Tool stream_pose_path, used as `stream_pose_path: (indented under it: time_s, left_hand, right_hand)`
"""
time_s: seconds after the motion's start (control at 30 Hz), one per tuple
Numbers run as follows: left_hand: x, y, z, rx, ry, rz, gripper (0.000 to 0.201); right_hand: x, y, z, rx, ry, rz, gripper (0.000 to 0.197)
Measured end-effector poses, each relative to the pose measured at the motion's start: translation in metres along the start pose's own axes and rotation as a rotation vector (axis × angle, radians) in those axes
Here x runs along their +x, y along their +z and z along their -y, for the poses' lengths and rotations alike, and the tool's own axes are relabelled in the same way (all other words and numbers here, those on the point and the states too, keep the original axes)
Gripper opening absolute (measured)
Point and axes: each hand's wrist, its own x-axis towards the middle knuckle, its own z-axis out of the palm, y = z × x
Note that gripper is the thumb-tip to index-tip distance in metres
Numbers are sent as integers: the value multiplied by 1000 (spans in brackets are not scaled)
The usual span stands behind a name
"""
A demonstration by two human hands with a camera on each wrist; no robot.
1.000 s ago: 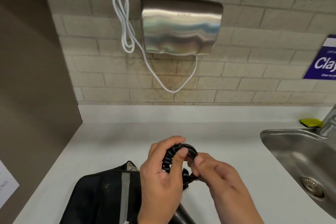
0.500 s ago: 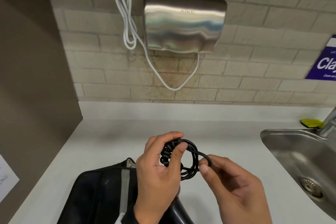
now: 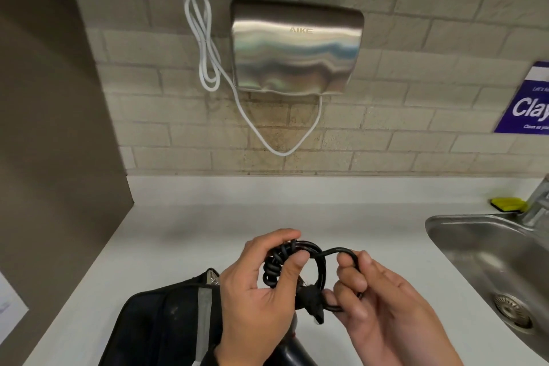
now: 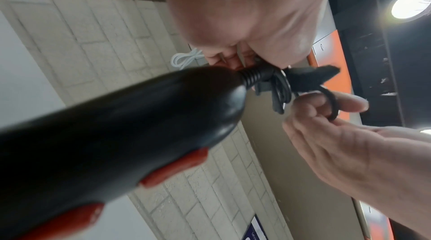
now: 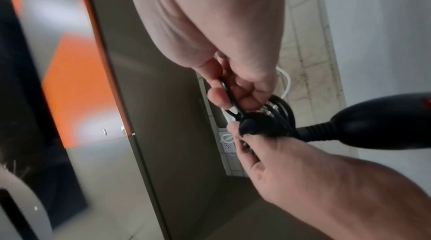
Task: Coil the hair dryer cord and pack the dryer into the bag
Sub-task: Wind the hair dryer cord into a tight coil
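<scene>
Overhead, the coiled cord is gripped in the curled left hand just right of the bag; one loop is pinched by the right hand. At the left wrist, the dryer (black, red switches) is seen hanging below the cord. At the right wrist, the loop is seen held between thumb and fingers.

Both hands are bare, with no gloves, rings or bands on any finger that shows. The left hand has short, plain, unpainted nails, clear on the thumb, and a dark sleeve edge at its wrist at the bottom of the head view. The right hand also has short, unpainted nails; its wrist and forearm are uncovered, with no watch or bracelet in sight.
</scene>
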Motion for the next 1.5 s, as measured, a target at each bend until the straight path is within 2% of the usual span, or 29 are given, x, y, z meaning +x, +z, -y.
stream_pose_path:
  time_s: [0.1,0.2,0.3,0.4,0.53,0.7,0.8,0.87,1.03,1.13,1.2,1.23,1.3,1.33,1.43,1.5]
  left_hand:
    - [1,-4,0,-37,-30,52,30]
    - [4,-5,-1,-172,-116,98,40]
    - [9,-7,-1,-282,-201,132,43]
    - [14,-11,1,-260,-226,214,35]
    - [17,-17,0,-109,-177,285,33]
    - [9,-13,-3,28,-60,232,22]
    - [8,-13,-3,8,-63,181,21]
    - [8,-14,-5,-41,-86,173,20]
    - [8,-13,-6,-154,-132,185,31]
    - [8,-12,-6,-196,-142,186,25]
    - [7,-11,-5,-225,-146,174,27]
    - [7,-11,-4,-233,-146,166,29]
    - [7,-11,-2,-232,-147,154,30]
    - [8,-11,-1,-215,-144,149,30]
    - [8,-11,-1,-125,-109,122,27]
    - [7,-9,-4,-132,-110,100,22]
  right_hand:
    - [0,0,6,-6,43,8,60]
    - [1,-2,6,-101,-5,15,59]
    - [0,-1,6,-396,-125,7,55]
    - [-6,1,13,-722,-222,-25,36]
    - [-11,2,19,-1008,-339,2,40]
    - [-6,-2,18,-1210,-584,110,21]
    - [-3,-13,9,-1189,-625,52,21]
    - [1,-18,2,-1117,-654,-32,10]
    - [9,-19,-12,-943,-743,-151,14]
    - [12,-18,-16,-877,-685,-145,15]
    - [13,-17,-18,-845,-618,-106,6]
    - [13,-17,-19,-850,-607,-65,8]
    - [13,-21,-22,-866,-589,43,36]
    - [12,-20,-24,-860,-581,69,43]
    - [12,-19,-29,-908,-536,71,50]
    - [11,-17,-31,-928,-517,39,46]
